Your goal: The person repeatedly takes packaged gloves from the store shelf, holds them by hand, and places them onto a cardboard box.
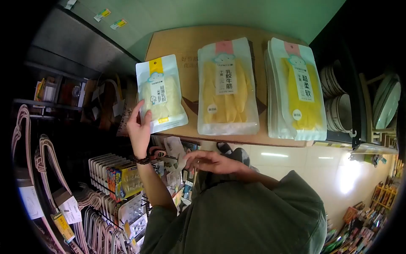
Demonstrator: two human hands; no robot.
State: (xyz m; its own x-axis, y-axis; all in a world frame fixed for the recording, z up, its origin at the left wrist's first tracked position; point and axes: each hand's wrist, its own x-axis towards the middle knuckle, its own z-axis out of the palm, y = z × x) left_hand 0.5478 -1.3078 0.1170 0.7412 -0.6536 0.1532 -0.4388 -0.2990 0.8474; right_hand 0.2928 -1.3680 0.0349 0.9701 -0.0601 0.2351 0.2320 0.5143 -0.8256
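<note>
My left hand (139, 129) grips the lower left edge of a small glove pack (163, 95), white with a yellow top strip and pale gloves inside. This pack lies at the left of a cardboard box (169, 44). Next to it is a larger pack of yellow gloves (226, 91) with a pink top. Further right, a stack of glove packs (298, 91) shows a bright yellow label. My right hand (213, 162) hovers below the box near my body, fingers loosely extended and apart. A pale, blurry item is close to its fingertips; contact is unclear.
Bundled hangers (46, 165) and carded goods (127, 182) hang at the left and lower left. Stacked bowls (338, 108) and plates (388, 101) stand on the right-hand shelf. A green wall (237, 12) rises behind the box. Tiled floor (292, 169) shows below.
</note>
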